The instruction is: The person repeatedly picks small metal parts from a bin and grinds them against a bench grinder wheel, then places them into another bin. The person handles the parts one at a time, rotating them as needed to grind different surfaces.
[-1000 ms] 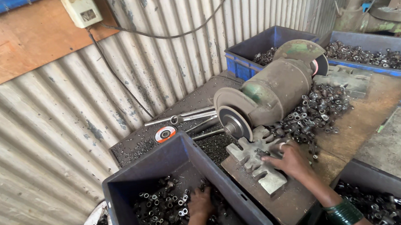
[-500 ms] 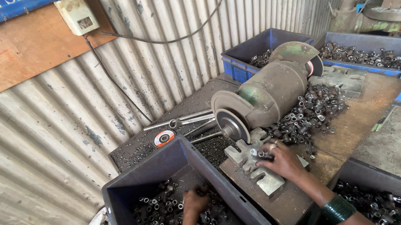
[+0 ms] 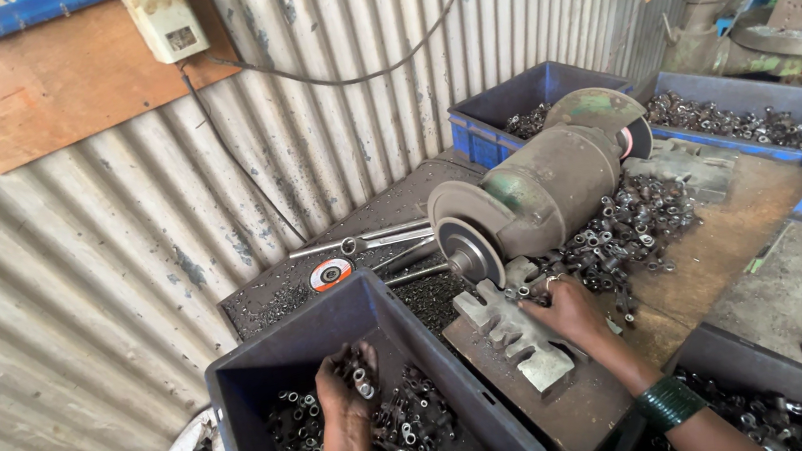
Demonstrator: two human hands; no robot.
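Note:
My left hand [image 3: 344, 391] reaches into a dark blue bin [image 3: 266, 367] of small metal rings [image 3: 414, 430], its fingers curled around a few of them. My right hand [image 3: 562, 310], with green bangles on the wrist, rests on the wooden bench at a notched grey metal jig [image 3: 520, 343], its fingertips pinching a small metal ring by the grinding wheel [image 3: 464, 248]. The wheel belongs to a green-grey bench grinder [image 3: 547, 184].
A heap of metal rings [image 3: 622, 225] lies right of the grinder. More blue bins [image 3: 508, 102] [image 3: 759, 99] stand behind, and another bin [image 3: 783, 394] at the lower right. Wrenches [image 3: 363, 243], a spare disc [image 3: 330, 275], a corrugated wall [image 3: 121, 237].
My left hand has closed around rings in the bin. My right hand has moved up along the jig toward the wheel. The camera has shifted slightly.

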